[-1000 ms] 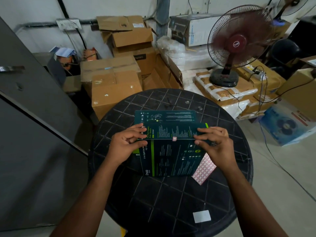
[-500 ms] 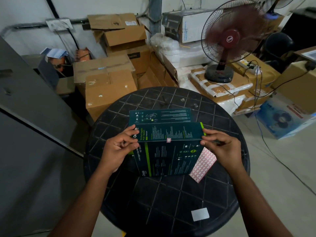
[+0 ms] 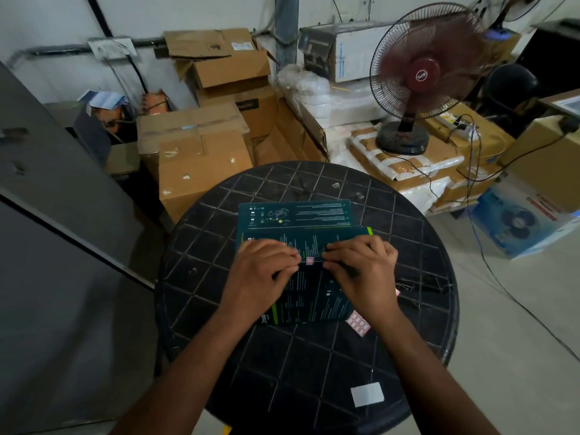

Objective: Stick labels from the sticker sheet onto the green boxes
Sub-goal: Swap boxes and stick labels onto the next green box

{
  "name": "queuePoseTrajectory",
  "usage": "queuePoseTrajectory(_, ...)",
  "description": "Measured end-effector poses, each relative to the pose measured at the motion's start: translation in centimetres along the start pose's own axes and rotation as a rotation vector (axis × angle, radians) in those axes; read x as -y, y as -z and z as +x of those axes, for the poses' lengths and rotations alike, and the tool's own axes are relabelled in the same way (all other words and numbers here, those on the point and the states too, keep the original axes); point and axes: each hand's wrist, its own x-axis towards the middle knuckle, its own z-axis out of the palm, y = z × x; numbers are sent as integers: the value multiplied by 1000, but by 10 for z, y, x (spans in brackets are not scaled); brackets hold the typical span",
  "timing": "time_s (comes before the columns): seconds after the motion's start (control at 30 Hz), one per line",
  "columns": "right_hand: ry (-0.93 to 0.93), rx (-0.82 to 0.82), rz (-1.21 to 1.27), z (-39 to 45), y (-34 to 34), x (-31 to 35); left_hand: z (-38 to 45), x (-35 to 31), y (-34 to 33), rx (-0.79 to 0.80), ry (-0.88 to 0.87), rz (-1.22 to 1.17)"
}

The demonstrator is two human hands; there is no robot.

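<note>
A round black worktop [image 3: 314,356] stands among cardboard cartons [image 3: 201,164] and one fan [image 3: 420,73]. Two green boxes [image 3: 307,243] lie stacked; both hands' [image 3: 260,274] fingers [image 3: 342,252] curl onto the upper one beside a label [image 3: 309,260], above one sticker sheet [image 3: 358,322].

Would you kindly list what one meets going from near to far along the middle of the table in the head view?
White paper square → sticker sheet → label on the upper green box → lower green box → cardboard boxes beyond the table.
</note>
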Motion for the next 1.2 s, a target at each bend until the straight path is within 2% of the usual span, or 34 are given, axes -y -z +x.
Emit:
queuePoseTrajectory(0.17, -7, -1, -9, 3, -2, -3, 5, -4, -8, -35, -12, -51)
queuePoseTrajectory(0.23, -44, 18, 53, 4, 3, -8, 4, -1, -4, -22, -31, -72)
queuePoseTrajectory(0.33, -127, -54, 183, -4, 21, -30, -3, 7, 4, -46, -22, -132)
queuePoseTrajectory(0.4, -193, -74, 254, -9, 31, -42, -11, 13, 10, -108, 76, -201)
queuePoseTrajectory(0.53, -186, 2, 271, -11, 35, -44, -22, 12, 16, -176, 259, -260)
queuePoseTrajectory(0.6, -291, -5, 416, -13, 37, -47, -25, 13, 18, -245, 459, -323)
queuePoseTrajectory(0.67, -426, -11, 571, -18, 38, -52, -26, 14, 21, -243, 731, -434)
queuePoseTrajectory(0.73, -552, 66, 546, -20, 36, -51, -24, 11, 23, -102, 982, -499)
queuePoseTrajectory(0.8, -718, 246, 513, -16, 36, -45, -16, 0, 26, 42, 1228, -674)
queuePoseTrajectory(0.83, -831, 352, 555, -13, 36, -39, -14, -4, 28, 86, 1294, -776)
queuePoseTrajectory(0.93, -1076, 555, 687, -5, 45, -20, -10, -8, 32, 97, 1316, -934)
queuePoseTrajectory(1.1, -1031, 555, 665, 6, 87, -13, 5, -20, 57, 246, 1241, -842)
queuePoseTrajectory(1.2, -1041, 531, 725, 17, 111, -17, 20, -39, 71, 267, 1163, -863)
